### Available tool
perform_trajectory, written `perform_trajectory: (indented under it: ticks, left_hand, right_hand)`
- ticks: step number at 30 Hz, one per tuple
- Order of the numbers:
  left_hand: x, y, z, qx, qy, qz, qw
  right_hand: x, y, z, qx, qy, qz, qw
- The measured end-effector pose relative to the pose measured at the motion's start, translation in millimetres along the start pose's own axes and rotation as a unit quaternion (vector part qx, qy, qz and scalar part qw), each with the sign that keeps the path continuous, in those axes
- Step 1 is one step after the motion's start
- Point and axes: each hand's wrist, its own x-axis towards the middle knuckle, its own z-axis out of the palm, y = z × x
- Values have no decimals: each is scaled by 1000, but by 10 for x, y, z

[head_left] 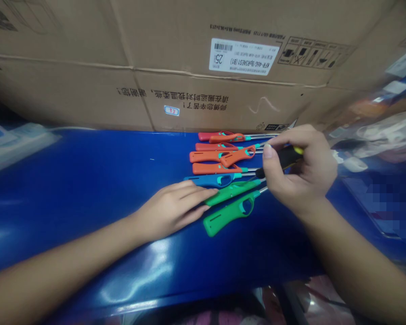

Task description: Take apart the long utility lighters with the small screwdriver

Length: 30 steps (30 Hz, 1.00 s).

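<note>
Several long-nosed lighters lie in a row on the blue table [88, 189]: orange ones [209, 156] at the back, a blue one [213, 180] in the middle and two green ones [228, 212] nearest me. My left hand [174, 207] lies flat with its fingers stretched out, the fingertips pressing on a green lighter's handle [230, 192]. My right hand [299, 167] is closed round a screwdriver with a black and yellow handle [284, 158], its tip pointing down at the lighters' metal necks.
A large cardboard box [189, 67] with a white label stands along the back of the table. Blurred plastic bags and packaging [385, 135] sit at the right. A pale object [13, 140] lies at the far left edge.
</note>
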Motion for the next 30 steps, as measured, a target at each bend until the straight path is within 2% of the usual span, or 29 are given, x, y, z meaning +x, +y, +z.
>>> perform_trajectory:
  ticks: [2,7,15,22,30]
  left_hand:
    - [10,15,8,-29,18,-31,999]
    - [30,43,20,-49,32,-84,995]
    - [13,258,-19,-16,21,-119,993]
    - [-8,174,56,-18,9,-119,993]
    - [-3,152,58,-19,19,-116,993]
  right_hand:
    - [-4,-9,-7,-5,-3,15,1000]
    - [17,-10,10,3,39,20,999]
    - [-54,-107,128,71,-4,90,993]
    - [-198,-176,281,155,-43,70,984]
    - [-228,-176,311,141,-42,50,988]
